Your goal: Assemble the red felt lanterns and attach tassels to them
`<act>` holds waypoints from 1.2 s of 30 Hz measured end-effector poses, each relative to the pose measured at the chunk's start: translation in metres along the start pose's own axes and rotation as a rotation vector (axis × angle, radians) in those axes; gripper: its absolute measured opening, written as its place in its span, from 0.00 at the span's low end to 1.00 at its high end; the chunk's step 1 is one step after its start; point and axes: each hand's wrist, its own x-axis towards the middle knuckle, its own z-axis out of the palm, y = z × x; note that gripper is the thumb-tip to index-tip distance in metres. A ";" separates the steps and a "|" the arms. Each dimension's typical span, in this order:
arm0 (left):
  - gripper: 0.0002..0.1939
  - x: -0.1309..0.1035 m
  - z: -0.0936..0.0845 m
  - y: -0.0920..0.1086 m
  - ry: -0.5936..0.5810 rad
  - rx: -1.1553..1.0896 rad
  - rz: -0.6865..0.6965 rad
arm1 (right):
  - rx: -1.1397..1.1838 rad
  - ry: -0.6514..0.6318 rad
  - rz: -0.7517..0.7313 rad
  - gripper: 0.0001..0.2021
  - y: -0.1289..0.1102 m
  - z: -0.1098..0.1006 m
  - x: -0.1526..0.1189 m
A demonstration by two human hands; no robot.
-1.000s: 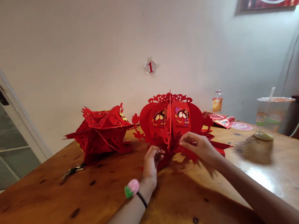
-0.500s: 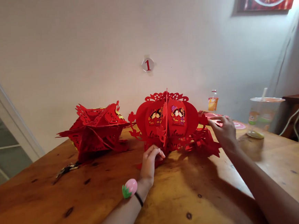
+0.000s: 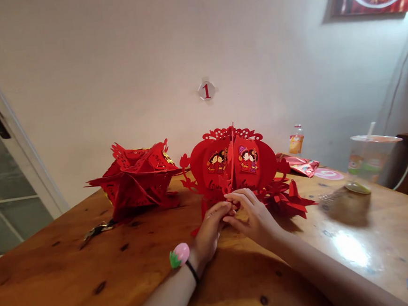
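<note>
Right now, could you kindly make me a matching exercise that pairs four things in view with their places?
1 red lantern with couple stickers
2 strawberry-shaped charm
3 straw
4 number sign

A on the wall
B sticking out of the plastic cup
C just beyond the left hand and right hand
D on the black wristband

Pairs: 1-C, 2-D, 3-B, 4-A

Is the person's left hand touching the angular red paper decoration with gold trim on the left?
Apart: the head view shows a strip of brown wooden tabletop between the left hand and the angular red paper decoration.
</note>
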 end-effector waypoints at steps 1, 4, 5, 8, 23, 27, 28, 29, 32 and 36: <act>0.08 0.000 -0.001 -0.001 0.005 -0.021 -0.019 | 0.050 0.007 0.053 0.18 0.002 0.003 -0.001; 0.06 0.001 -0.002 -0.002 0.019 -0.062 -0.064 | 0.130 0.036 0.159 0.14 0.007 0.002 -0.003; 0.05 0.001 -0.003 -0.003 0.021 -0.068 -0.065 | 0.142 0.042 0.176 0.12 0.008 0.000 -0.002; 0.04 0.002 -0.003 -0.003 0.021 -0.069 -0.069 | 0.185 0.039 0.201 0.06 0.006 -0.005 -0.001; 0.06 0.001 -0.004 -0.003 -0.022 0.009 -0.055 | 0.174 0.065 0.091 0.07 0.013 -0.009 -0.002; 0.06 0.002 -0.003 -0.002 -0.008 0.022 -0.067 | 0.160 0.063 0.077 0.07 0.014 -0.009 -0.003; 0.06 0.002 -0.003 -0.002 -0.007 0.025 -0.069 | 0.156 0.062 0.073 0.07 0.014 -0.009 -0.003; 0.06 0.002 -0.003 -0.002 -0.007 0.026 -0.069 | 0.151 0.064 0.069 0.07 0.014 -0.009 -0.003; 0.05 0.002 -0.004 -0.003 -0.015 0.022 -0.066 | 0.137 0.074 0.054 0.07 0.013 -0.010 -0.003; 0.06 0.002 -0.005 -0.004 -0.017 0.035 -0.057 | 0.117 0.060 0.053 0.07 0.014 -0.010 -0.003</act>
